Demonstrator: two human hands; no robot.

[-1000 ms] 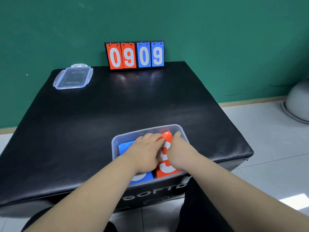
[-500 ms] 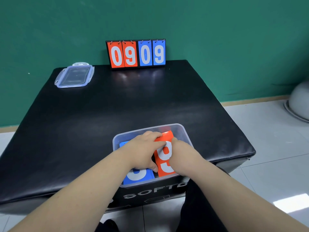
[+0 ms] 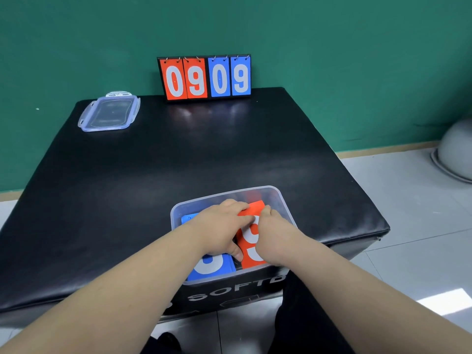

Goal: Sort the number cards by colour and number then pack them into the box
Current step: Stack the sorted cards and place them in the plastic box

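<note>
A clear plastic box (image 3: 277, 198) sits at the near edge of the black padded table (image 3: 178, 162). Inside it lie a blue number card stack (image 3: 212, 268) on the left and a red number card stack (image 3: 251, 241) with a white 9 on the right. My left hand (image 3: 222, 226) grips the red stack's left side, thumb at its lower edge. My right hand (image 3: 274, 233) holds its right side. The red stack lies slightly tilted. My hands hide much of both stacks.
A scoreboard stand (image 3: 204, 77) showing red 0 9 and blue 0 9 stands at the table's far edge against the green wall. The clear box lid (image 3: 109, 113) lies at the far left corner. A grey domed object (image 3: 454, 152) sits on the tiled floor, right.
Both hands have stayed on the red stack inside the box and shifted it slightly. More of the blue card now shows below my left hand.
</note>
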